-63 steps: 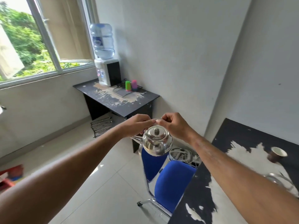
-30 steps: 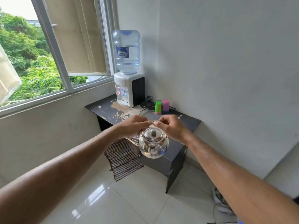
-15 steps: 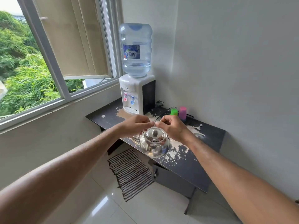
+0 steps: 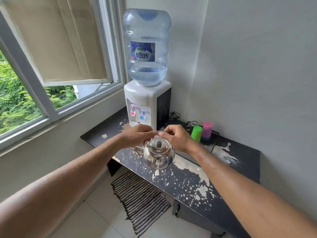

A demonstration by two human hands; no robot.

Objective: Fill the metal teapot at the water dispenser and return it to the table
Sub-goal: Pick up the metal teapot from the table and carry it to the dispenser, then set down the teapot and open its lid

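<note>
We are pinching the teapot handle with left hand and right hand; hanging it above the table front edge; dispenser taps just beyond

Two bare forearms, no sleeves visible, apparently no rings or wristwear

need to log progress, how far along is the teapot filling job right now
Done: the teapot is off its table and carried up to the water dispenser. In hand: the left hand and right hand both grip its thin handle, holding it above the dark worn table, lid on. Left: get it under the red tap or blue tap, fill it, carry it back.
</note>
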